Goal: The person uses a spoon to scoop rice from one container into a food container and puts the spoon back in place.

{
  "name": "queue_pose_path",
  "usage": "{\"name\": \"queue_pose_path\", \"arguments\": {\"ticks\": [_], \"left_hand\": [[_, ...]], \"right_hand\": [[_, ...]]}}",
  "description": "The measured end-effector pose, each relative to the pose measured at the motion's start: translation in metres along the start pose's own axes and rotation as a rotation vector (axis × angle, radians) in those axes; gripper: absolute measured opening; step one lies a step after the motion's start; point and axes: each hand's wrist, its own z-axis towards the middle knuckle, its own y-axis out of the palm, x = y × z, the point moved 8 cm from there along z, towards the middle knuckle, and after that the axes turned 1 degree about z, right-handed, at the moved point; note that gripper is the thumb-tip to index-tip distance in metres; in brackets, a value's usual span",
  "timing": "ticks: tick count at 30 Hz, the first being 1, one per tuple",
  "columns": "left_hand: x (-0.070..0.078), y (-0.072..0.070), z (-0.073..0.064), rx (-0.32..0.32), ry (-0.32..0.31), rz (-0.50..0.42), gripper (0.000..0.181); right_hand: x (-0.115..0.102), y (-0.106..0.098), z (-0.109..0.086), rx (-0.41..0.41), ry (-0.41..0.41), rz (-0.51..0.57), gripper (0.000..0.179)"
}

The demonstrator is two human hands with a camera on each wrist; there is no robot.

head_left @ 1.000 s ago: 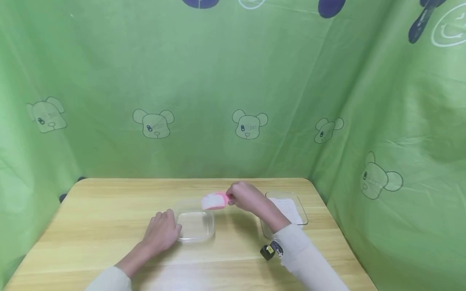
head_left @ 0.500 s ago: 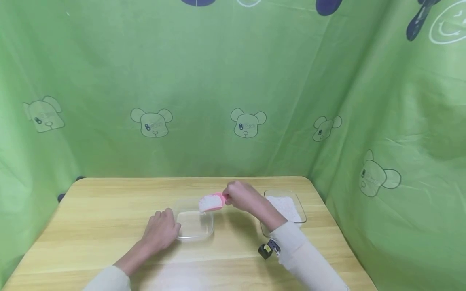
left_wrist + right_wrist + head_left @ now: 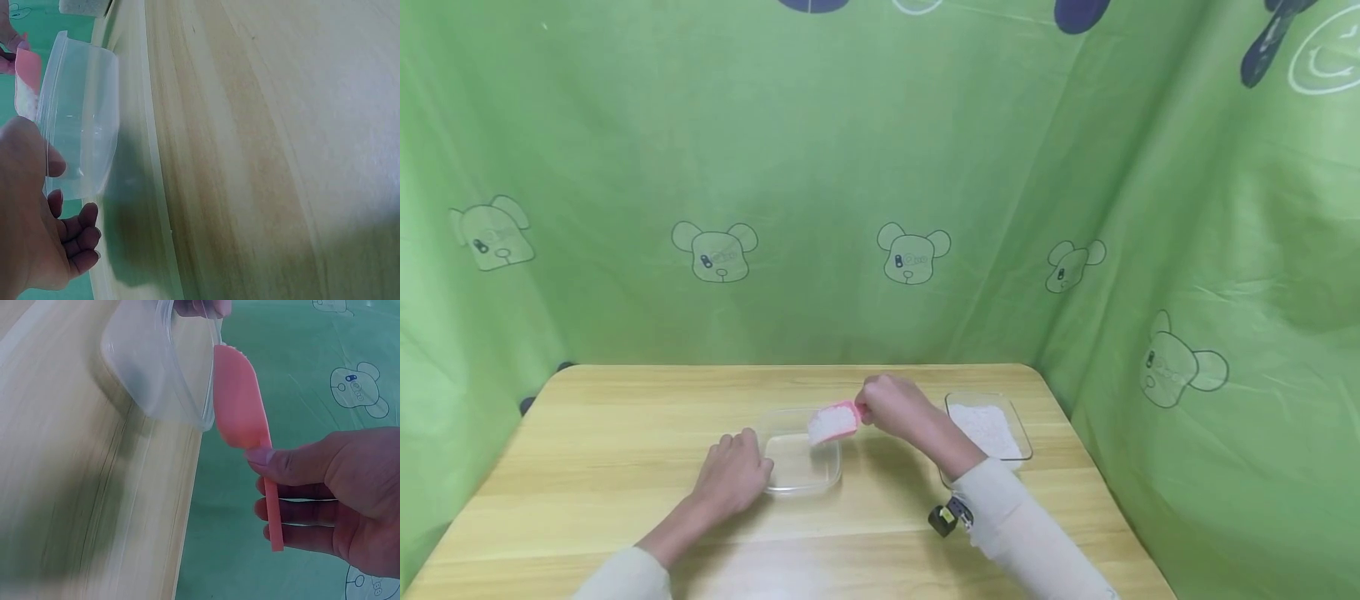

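Note:
My right hand point(image 3: 895, 406) grips a pink scoop point(image 3: 240, 400) by its handle, thumb near the bowl. White powder point(image 3: 831, 423) fills the scoop, which tilts down to the left over the right rim of a clear plastic container point(image 3: 802, 477). At that container's left rim, my left hand point(image 3: 732, 473) pinches the edge between thumb and index finger. The left wrist view shows the thumb on the container wall point(image 3: 94, 112) and the other fingers curled below. No powder is visible on the container's floor.
A second clear container point(image 3: 1028, 454) holding white powder stands on the right of the wooden table point(image 3: 647, 400), partly behind the right forearm. A black wrist device point(image 3: 943, 520) hangs at the right sleeve. Green curtain point(image 3: 820, 317) encloses the table's back and sides.
The scoop has shifted slightly left and tipped further down toward the clear container, powder still in it. My left hand has stayed at the rim.

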Motion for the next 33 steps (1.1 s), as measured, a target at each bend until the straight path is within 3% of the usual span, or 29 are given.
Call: {"name": "queue_pose_path", "arguments": {"ticks": [12, 20, 33], "left_hand": [[0.000, -0.001, -0.001, 0.017, -0.003, 0.005, 0.020], [0.001, -0.001, -0.001, 0.006, -0.007, 0.005, 0.019], [-0.002, 0.002, 0.000, 0.011, -0.011, 0.014, 0.022]], "right_hand": [[-0.003, -0.001, 0.000, 0.018, 0.009, -0.062, 0.019], [-0.004, 0.004, 0.000, 0.004, 0.030, -0.138, 0.012], [-0.016, 0.007, -0.003, 0.011, -0.044, -0.314, 0.017]]}}
